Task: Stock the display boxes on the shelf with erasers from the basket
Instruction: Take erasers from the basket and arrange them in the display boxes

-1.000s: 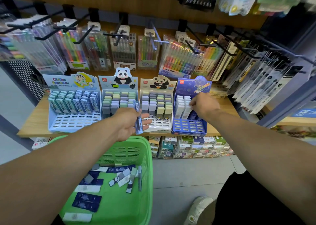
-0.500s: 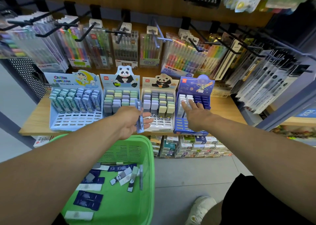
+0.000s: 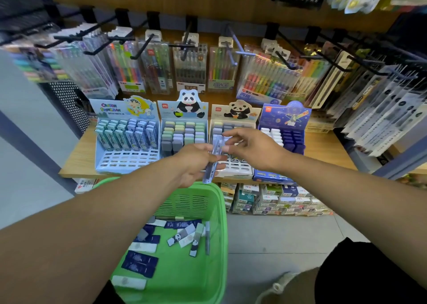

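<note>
My left hand [image 3: 196,165] grips a thin stack of pale blue erasers [image 3: 211,173] on edge, in front of the shelf. My right hand [image 3: 256,151] has its thumb and forefinger pinched on the stack's upper end. Behind the hands stand several display boxes: a light blue cartoon box [image 3: 127,158], a panda box [image 3: 183,137] of pastel erasers, a second panda box [image 3: 238,169] and a dark blue space box [image 3: 288,139] holding white and navy erasers. Below is the green basket [image 3: 184,278] with several loose erasers [image 3: 139,263], navy, white and panda-printed.
Pen and marker packs [image 3: 189,70] hang on black hooks above the boxes, sticking out toward me. The wooden shelf [image 3: 76,162] ends at the left near a grey floor. Small boxed stock [image 3: 277,199] sits under the shelf. My shoe [image 3: 279,287] is beside the basket.
My right hand left the dark blue space box and came left to the erasers in my left hand. The left hand rose slightly and stays gripped on the stack.
</note>
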